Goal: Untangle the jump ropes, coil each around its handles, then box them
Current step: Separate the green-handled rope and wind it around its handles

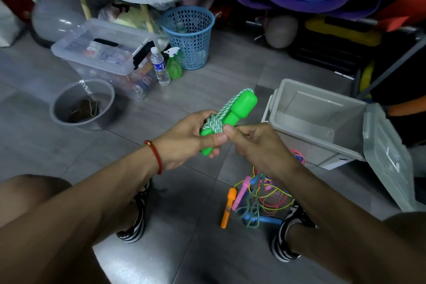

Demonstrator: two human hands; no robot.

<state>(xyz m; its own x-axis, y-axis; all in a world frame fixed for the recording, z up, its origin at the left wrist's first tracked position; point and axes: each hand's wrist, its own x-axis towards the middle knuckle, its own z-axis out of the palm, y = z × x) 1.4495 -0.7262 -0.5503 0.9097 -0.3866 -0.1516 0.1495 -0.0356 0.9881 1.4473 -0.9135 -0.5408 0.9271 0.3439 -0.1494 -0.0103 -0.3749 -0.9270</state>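
Note:
My left hand [184, 138] grips the green jump rope handles [242, 105], held together and tilted up to the right, with the green-white rope [215, 122] wound around their middle. My right hand [258, 143] pinches the rope right beside the coil, thumb against my left thumb. On the floor below my right forearm lies a tangled pile of jump ropes [265, 198] with an orange handle [228, 206], pink handles and a blue handle. The open grey box [318, 122] stands at the right with nothing visible inside, its lid [387, 159] hanging off the right side.
A grey bucket [81, 104], a clear lidded storage bin [103, 53], a water bottle [160, 67], a green spray bottle [174, 64] and a blue mesh basket [190, 37] stand ahead on the tiled floor. Rolled mats fill the far right. My feet flank the pile.

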